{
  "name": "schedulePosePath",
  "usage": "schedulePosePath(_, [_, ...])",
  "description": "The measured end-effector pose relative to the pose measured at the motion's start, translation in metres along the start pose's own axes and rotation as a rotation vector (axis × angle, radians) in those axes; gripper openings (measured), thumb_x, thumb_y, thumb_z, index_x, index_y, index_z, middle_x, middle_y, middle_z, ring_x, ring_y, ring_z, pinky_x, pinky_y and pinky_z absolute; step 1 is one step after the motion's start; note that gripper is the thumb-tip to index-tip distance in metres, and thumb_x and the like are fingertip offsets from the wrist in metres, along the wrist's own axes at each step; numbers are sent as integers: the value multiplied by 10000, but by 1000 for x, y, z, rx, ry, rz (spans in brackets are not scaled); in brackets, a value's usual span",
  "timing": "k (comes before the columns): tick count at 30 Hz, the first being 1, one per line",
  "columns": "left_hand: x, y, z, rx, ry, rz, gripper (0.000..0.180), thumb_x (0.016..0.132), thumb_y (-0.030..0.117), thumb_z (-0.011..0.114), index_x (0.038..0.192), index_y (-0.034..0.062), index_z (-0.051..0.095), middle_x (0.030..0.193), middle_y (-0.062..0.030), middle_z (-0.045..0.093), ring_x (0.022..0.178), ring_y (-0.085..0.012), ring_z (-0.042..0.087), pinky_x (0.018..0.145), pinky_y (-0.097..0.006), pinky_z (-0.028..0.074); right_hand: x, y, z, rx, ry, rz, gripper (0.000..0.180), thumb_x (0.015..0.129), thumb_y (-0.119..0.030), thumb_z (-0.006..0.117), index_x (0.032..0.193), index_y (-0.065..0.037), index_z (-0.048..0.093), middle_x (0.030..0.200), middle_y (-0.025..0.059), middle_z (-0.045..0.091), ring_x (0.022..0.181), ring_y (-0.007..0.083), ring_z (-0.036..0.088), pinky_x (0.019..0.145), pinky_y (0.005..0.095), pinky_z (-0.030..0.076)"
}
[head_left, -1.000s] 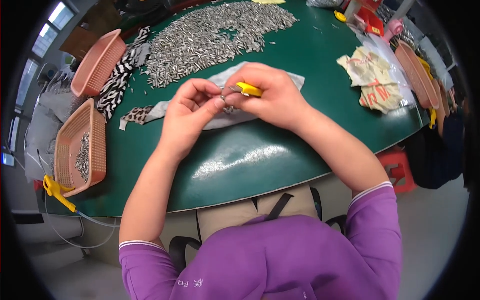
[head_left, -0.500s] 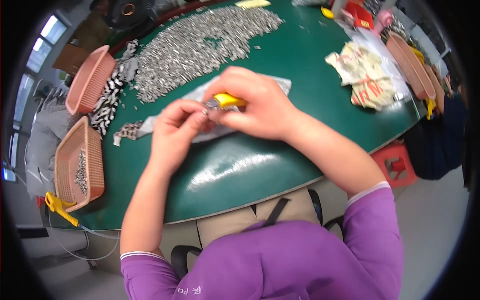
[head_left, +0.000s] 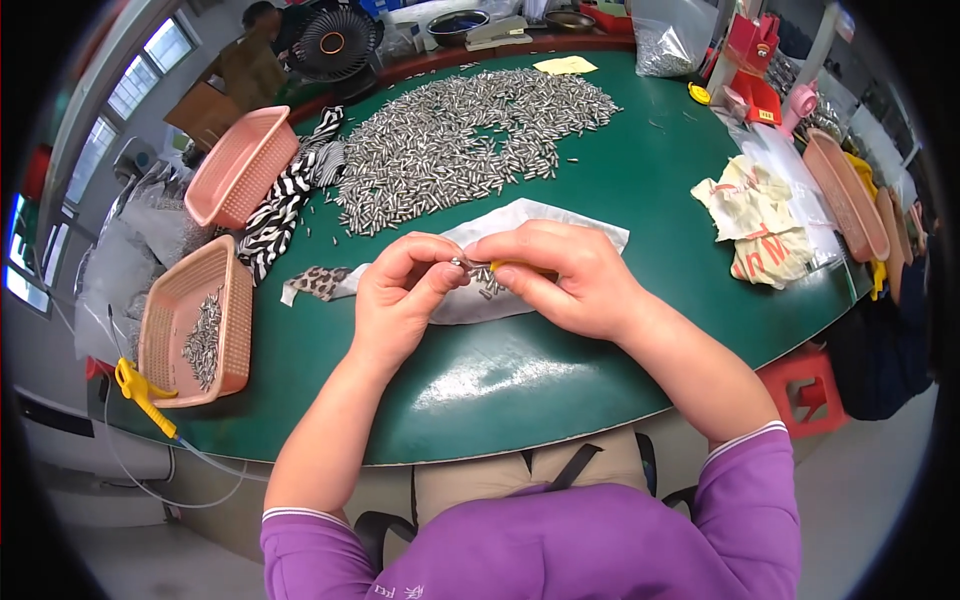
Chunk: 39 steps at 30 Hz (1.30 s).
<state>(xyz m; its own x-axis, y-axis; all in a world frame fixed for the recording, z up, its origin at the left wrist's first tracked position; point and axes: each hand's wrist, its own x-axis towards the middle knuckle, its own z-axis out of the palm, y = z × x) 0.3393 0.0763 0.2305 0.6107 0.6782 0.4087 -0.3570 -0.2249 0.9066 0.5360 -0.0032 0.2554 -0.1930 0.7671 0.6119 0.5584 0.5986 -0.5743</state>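
Over the middle of the green table, my left hand point(head_left: 395, 300) is closed, pinching a small silver metal pin point(head_left: 457, 262) between thumb and forefinger. My right hand point(head_left: 580, 275) is closed round a yellow-handled knife point(head_left: 496, 266); most of its handle is hidden by the fingers. Its grey tip meets the pin, with my hands almost touching. Beneath them lies a pale grey cloth point(head_left: 598, 234), on which several similar pins point(head_left: 488, 288) rest. Beyond my hands spreads a large heap of silver pins point(head_left: 410, 160).
Two pink plastic baskets point(head_left: 215, 190) stand at the left, the nearer one holding pins point(head_left: 204, 340). A zebra-striped cloth point(head_left: 280, 205) lies beside them. A yellow air gun point(head_left: 143, 392) sits at the left edge. A crumpled cream cloth point(head_left: 760, 215) is at the right.
The view has tilted up and shifted, so the scene sits lower and further right. My right hand has turned, covering more of the yellow handle. Both hands keep their hold.
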Motion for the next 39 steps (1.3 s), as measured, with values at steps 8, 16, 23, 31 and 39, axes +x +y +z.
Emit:
schedulePosePath(8, [1, 0, 0, 156, 40, 2, 52, 859, 11, 654, 908, 22, 641, 898, -40, 621, 827, -110, 589, 741, -237, 477, -1, 4, 3, -8, 23, -30, 262, 824, -127, 641, 1083, -156, 668, 894, 66, 674, 816, 243, 652, 695, 341, 521])
schedulePosePath(16, [2, 6, -7, 266, -5, -54, 41, 879, 49, 639, 892, 10, 637, 849, -34, 623, 776, -106, 594, 707, -236, 484, 2, -4, -1, -370, 90, -153, 294, 784, -102, 680, 1070, -172, 678, 823, 30, 633, 756, 215, 632, 640, 322, 509])
schedulePosePath(23, [2, 2, -6, 201, 11, -42, 59, 874, 60, 654, 889, 5, 635, 849, -30, 621, 778, -101, 595, 713, -232, 488, 2, -2, -1, -162, 96, -129, 287, 789, -36, 674, 1069, -101, 682, 860, 65, 671, 742, 216, 642, 646, 316, 506])
schedulePosePath(31, [3, -1, -8, 300, 26, 19, 58, 840, 51, 682, 874, 15, 652, 858, -35, 631, 786, -108, 583, 683, -238, 466, -2, -2, 3, -64, 28, -36, 270, 799, -24, 658, 1064, -72, 678, 877, 75, 681, 758, 213, 651, 670, 312, 510])
schedulePosePath(39, [3, 3, -10, 338, -31, -45, 48, 848, 54, 664, 868, 14, 645, 836, -28, 621, 756, -114, 583, 675, -241, 467, 2, -6, -3, -350, 64, -92, 265, 794, -51, 677, 1048, -123, 689, 865, 60, 667, 767, 224, 644, 657, 319, 516])
